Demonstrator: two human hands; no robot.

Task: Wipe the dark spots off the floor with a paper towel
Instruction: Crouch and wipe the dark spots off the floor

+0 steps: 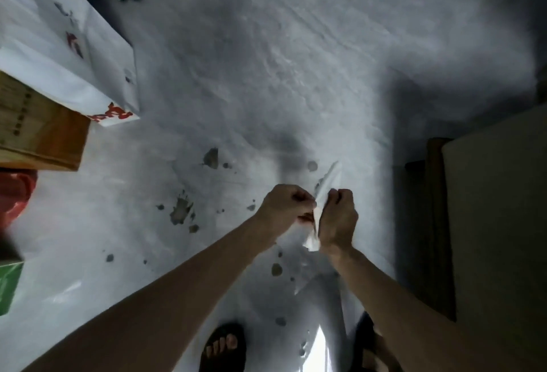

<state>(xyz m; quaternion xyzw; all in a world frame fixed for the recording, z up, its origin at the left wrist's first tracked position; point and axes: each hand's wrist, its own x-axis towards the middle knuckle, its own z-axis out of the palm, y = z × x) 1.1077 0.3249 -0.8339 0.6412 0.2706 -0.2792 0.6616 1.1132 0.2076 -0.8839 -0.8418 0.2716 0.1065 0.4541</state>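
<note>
A white paper towel is held up in front of me, above the grey floor. My left hand pinches its left side and my right hand grips its right side, fists close together. Part of the towel sticks out above the hands and a bit hangs below the right wrist. Several dark spots mark the floor: a large one, a splattered one, a round one and smaller ones under my arms.
A white paper bag and a brown paper bag stand at the left, with a red thing and a green one below them. Furniture fills the right side. My sandalled feet are at the bottom.
</note>
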